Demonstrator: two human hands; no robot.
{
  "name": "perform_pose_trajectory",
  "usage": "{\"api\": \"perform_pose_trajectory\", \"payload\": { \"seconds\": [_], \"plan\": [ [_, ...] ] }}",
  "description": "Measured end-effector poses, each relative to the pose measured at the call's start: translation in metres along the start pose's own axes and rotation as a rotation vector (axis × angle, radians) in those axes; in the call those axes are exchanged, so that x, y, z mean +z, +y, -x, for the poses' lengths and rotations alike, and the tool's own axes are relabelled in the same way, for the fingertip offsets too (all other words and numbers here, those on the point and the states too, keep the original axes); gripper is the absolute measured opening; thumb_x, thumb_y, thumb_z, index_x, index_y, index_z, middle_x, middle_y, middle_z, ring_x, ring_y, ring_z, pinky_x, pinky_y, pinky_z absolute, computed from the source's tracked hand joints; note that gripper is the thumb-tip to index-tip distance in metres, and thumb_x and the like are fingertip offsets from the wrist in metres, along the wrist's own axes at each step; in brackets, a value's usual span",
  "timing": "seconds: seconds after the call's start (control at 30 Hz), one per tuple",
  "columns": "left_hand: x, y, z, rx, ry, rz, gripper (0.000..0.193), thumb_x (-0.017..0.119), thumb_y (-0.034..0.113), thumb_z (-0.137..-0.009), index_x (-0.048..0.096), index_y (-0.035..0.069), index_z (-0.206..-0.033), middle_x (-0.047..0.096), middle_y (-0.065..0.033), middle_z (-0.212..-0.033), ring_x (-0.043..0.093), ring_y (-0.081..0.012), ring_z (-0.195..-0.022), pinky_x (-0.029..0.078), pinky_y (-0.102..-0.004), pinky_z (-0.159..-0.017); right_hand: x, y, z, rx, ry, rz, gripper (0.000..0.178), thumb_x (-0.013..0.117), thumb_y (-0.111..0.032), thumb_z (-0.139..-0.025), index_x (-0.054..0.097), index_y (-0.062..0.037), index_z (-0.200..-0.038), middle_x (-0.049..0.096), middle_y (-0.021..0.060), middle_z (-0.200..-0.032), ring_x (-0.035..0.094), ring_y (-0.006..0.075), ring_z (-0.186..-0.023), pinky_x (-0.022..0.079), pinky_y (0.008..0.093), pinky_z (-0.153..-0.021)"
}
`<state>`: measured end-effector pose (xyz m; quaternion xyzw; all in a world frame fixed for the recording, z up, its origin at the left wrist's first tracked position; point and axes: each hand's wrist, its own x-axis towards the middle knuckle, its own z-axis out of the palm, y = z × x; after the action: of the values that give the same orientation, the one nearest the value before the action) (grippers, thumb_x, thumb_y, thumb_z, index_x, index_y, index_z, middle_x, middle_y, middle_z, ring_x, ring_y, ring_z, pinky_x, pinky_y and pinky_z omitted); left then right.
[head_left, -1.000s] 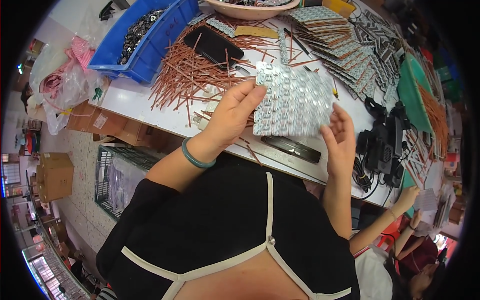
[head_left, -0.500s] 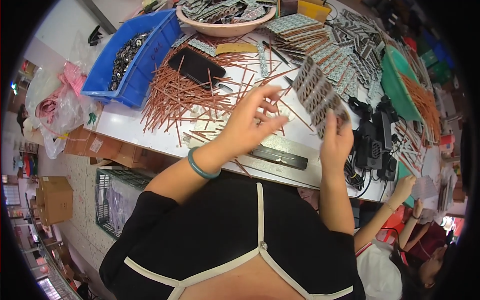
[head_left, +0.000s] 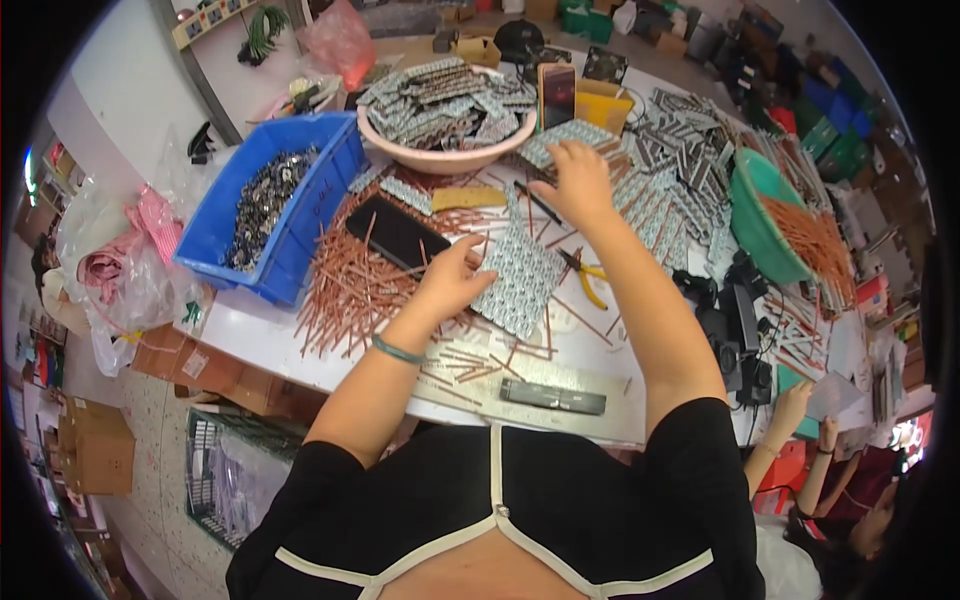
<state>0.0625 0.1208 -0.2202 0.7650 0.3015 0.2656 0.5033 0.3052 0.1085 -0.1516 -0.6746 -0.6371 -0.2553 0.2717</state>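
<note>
My left hand [head_left: 447, 283] is closed, thumb and fingers at the left edge of a silver-grey sheet [head_left: 522, 280] with a regular raised pattern. The sheet is tilted over the table's middle. My right hand [head_left: 580, 185] reaches far forward, fingers apart and nothing held, at the near edge of a stack of similar patterned sheets [head_left: 571, 134]. Between the two hands lies a dark pen [head_left: 538, 203]. Pliers [head_left: 594, 287] with yellow handles rest right of the held sheet. Many thin reddish-brown strips [head_left: 335, 300] are heaped by my left hand, with a black phone [head_left: 395, 234] on top.
A blue bin [head_left: 285, 215] of small dark metal parts stands left. Behind is a pink basin [head_left: 450, 158] heaped with patterned pieces. At right are a green basin [head_left: 757, 225] of brown strips and black power adapters [head_left: 735, 320]. A dark bar [head_left: 553, 396] lies near the front edge. Another person's hands [head_left: 797, 405] work at lower right.
The patterned sheet has passed from my right hand to my left. My right hand has moved forward to the stack. The view has tilted up, showing more of the far table.
</note>
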Motion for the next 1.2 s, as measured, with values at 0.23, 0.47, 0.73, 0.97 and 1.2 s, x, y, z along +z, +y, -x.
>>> {"api": "perform_pose_trajectory", "payload": {
  "seconds": [0.23,0.47,0.73,0.97,1.2],
  "plan": [
    [0.001,0.03,0.014,0.42,0.272,-0.261,0.029,0.066,0.011,-0.074,0.06,0.003,-0.101,0.055,-0.0127,-0.1,0.05,-0.0328,-0.099,0.041,-0.0389,-0.088,0.016,0.006,-0.024,-0.012,-0.193,0.314,0.024,0.068,-0.031,-0.076,0.069,-0.0109,-0.087,0.066,0.0036,-0.092,0.055,0.0235,-0.096,0.036,0.0442,-0.089],
    [0.002,0.033,0.016,0.353,0.185,0.032,0.019,0.063,0.006,-0.082,0.063,0.003,-0.101,0.061,-0.0074,-0.094,0.059,-0.0162,-0.086,0.046,-0.0268,-0.075,-0.081,0.008,-0.018,-0.063,0.322,0.002,0.008,0.065,-0.014,-0.08,0.068,-0.0116,-0.087,0.066,0.0038,-0.085,0.06,0.023,-0.078,0.047,0.0323,-0.068],
    [0.018,0.022,0.014,0.139,0.016,0.151,0.018,0.063,0.009,-0.085,0.063,0.001,-0.1,0.063,-0.0038,-0.09,0.057,-0.0077,-0.074,0.046,-0.0221,-0.067,-0.049,-0.009,0.006,0.117,-0.073,-0.43,0.017,0.067,-0.013,-0.08,0.066,-0.0039,-0.094,0.065,0.0098,-0.092,0.064,0.0217,-0.076,0.05,0.0309,-0.068],
    [0.008,0.02,0.013,0.139,0.048,0.122,0.016,0.062,0.009,-0.085,0.064,0.0,-0.098,0.063,-0.0027,-0.084,0.055,-0.0062,-0.07,0.046,-0.0218,-0.064,0.027,-0.024,-0.005,-0.158,-0.168,-0.076,0.044,0.077,-0.024,-0.065,0.064,-0.0081,-0.104,0.06,0.0111,-0.111,0.051,0.0285,-0.112,0.036,0.0427,-0.096],
    [0.01,0.027,0.018,0.314,0.035,0.065,0.014,0.063,0.008,-0.082,0.064,0.0,-0.093,0.062,-0.005,-0.079,0.055,-0.0094,-0.064,0.045,-0.0233,-0.059,0.02,-0.019,-0.013,-0.411,-0.267,0.194,0.033,0.065,-0.008,-0.068,0.067,-0.0194,-0.099,0.065,-0.0016,-0.098,0.057,0.0203,-0.099,0.033,0.0446,-0.101]
  ]
}}
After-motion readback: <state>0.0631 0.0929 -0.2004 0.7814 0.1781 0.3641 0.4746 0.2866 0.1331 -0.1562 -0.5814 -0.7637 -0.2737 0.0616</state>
